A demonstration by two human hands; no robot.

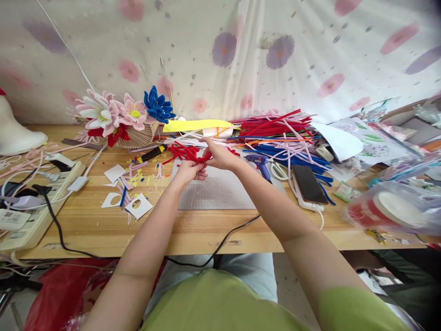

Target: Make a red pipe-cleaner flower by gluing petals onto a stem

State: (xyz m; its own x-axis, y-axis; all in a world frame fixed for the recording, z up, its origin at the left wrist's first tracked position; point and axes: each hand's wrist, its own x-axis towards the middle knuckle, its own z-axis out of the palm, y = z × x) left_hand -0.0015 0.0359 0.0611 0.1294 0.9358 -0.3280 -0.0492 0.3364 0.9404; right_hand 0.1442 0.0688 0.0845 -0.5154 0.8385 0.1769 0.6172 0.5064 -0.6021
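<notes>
Fuzzy red piece [188,151], bent and splayed, partly hidden, held between left hand [188,172] and right hand [220,156]

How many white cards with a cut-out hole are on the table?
2: the left card beside the blue strip, the right card just beyond it. Others may be hidden.

red fuzzy piece [184,151], yellow strip [196,125], grey gridded mat [222,193], white curtain [189,32] with pink and purple flowers [224,48].

Through the head camera I see a lime-green top [213,303] with a short sleeve [351,310], pale blue trousers [250,272] and bare forearms [272,207].
</notes>
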